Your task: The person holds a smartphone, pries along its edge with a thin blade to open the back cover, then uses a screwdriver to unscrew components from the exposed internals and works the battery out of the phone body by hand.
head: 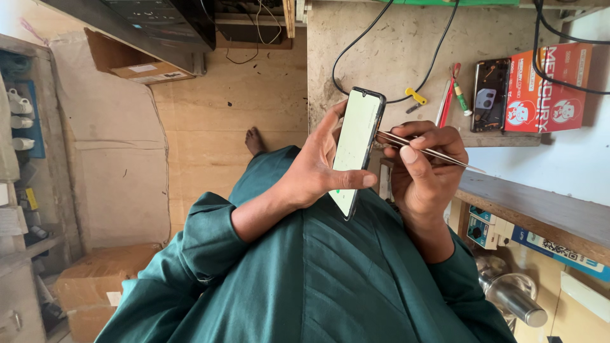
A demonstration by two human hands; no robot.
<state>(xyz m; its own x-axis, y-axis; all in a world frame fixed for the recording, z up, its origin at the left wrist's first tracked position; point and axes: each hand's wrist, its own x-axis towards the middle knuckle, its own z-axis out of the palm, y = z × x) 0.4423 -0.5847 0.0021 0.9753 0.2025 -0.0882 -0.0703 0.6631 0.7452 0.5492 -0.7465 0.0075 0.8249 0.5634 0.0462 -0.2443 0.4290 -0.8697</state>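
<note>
1. The smartphone (357, 149), a slim, rigid, slick glass slab and probably fragile, is clasped by its edges in the left hand (311, 168), held above the lap.
2. Thin, springy metal tweezers (422, 151) are pinched mid-shaft by the right hand (422, 174), tips at the phone's edge.

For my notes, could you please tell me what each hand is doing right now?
Left hand: closed around the smartphone.
Right hand: closed on the tweezers.
</note>
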